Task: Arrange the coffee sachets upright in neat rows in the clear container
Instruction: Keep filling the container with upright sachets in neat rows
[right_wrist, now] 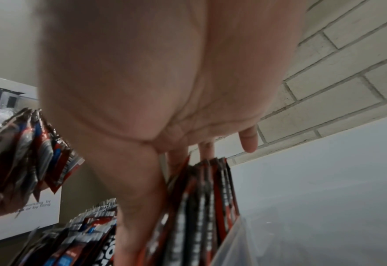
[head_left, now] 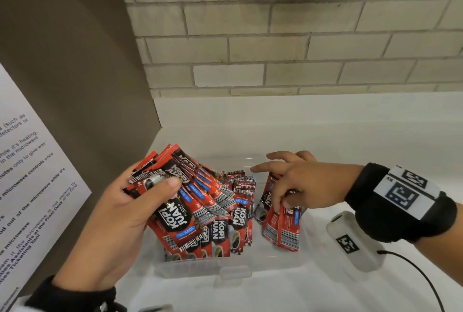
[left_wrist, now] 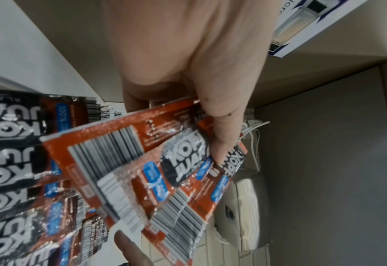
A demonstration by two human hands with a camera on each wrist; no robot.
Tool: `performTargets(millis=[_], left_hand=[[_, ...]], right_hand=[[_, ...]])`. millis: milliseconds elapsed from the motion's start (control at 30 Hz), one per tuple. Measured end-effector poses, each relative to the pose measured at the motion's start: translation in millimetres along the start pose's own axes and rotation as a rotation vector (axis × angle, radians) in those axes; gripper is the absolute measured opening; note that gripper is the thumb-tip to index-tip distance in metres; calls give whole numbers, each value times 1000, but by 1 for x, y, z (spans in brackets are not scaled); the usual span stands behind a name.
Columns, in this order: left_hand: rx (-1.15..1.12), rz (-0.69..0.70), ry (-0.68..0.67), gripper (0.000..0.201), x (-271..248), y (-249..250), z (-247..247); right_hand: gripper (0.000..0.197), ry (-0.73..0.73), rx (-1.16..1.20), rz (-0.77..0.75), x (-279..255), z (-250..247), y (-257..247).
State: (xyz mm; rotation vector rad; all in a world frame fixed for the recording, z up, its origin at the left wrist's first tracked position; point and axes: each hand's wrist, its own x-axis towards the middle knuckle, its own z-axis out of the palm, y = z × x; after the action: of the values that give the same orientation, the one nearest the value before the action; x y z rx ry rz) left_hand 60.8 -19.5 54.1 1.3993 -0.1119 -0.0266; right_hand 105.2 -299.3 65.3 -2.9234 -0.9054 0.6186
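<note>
While red Kopi Juan coffee sachets (head_left: pixel 220 226) stand packed in rows in the left half of the clear container (head_left: pixel 235 270), the left hand (head_left: pixel 117 224) grips a fanned bundle of sachets (head_left: pixel 180 186) above the container's 9 o'clock side, thumb pressed across the top face and fingers curled beneath. Left wrist view shows that same bundle (left_wrist: pixel 156 171) pinched under the thumb, barcodes facing the camera. Right hand (head_left: pixel 298 181) pinches a smaller stack of sachets (head_left: pixel 280 221) at the container's 3 o'clock side, thumb and lower fingers on the stack, index and middle fingers stretched out straight toward 9 o'clock. Right wrist view: stack (right_wrist: pixel 208 198) hangs edge-on under the fingertips (right_wrist: pixel 207 148), partly blurred. Container sits on a white countertop (head_left: pixel 325 136). Brick-tile wall (head_left: pixel 275 36) at 12 o'clock, brown panel with a printed microwave notice (head_left: pixel 32 174) at 9 o'clock. Black wristband with coded tags (head_left: pixel 406 194) on the right wrist; a white device with a cable (head_left: pixel 350 241) lies on the counter at 4 o'clock.
</note>
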Motion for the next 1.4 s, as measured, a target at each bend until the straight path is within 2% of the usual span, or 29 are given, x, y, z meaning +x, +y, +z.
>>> performTargets(millis=[200, 467, 667, 767, 833, 933, 967, 1033, 1100, 1167, 1233, 1333, 1367, 1400], left_hand=[[-11, -10, -14, 79, -1, -1, 1], [-25, -7, -28, 78, -2, -1, 1], [-28, -12, -8, 82, 0, -2, -2], [-39, -8, 5, 82, 1, -3, -1], [-47, -15, 6, 82, 1, -3, 0], [-48, -29, 5, 84, 2, -3, 3], [-50, -29, 7, 84, 3, -3, 4], [-57, -24, 15, 83, 4, -2, 5], [-73, -10, 37, 84, 5, 0, 5], [-91, 8, 62, 80, 4, 0, 2], [-103, 22, 84, 72, 1, 0, -3], [-120, 44, 132, 70, -1, -2, -10], [-129, 47, 142, 64, -2, -3, -13], [-140, 50, 148, 54, -2, -3, -15]], right_hand=[[39, -37, 8, 1, -2, 2, -3], [48, 12, -42, -45, 2, 6, -1], [42, 137, 25, -49, 0, 4, 1], [42, 140, -9, -9, 0, 2, 1], [40, 229, 9, 6, -2, -3, -1], [29, 580, 365, -23, -6, -13, -14], [25, 691, 586, -11, -6, -15, -22], [25, 770, 1089, 19, -8, -12, -42], [29, 645, 1493, 66, -7, 2, -55], [18, 413, 1775, 84, -7, 18, -65], [13, 278, 1819, 127, -5, 38, -67], [22, 238, 1854, 282, -1, 48, -72], [26, 222, 1896, 257, 3, 55, -70], [29, 229, 1903, 298, 3, 51, -75]])
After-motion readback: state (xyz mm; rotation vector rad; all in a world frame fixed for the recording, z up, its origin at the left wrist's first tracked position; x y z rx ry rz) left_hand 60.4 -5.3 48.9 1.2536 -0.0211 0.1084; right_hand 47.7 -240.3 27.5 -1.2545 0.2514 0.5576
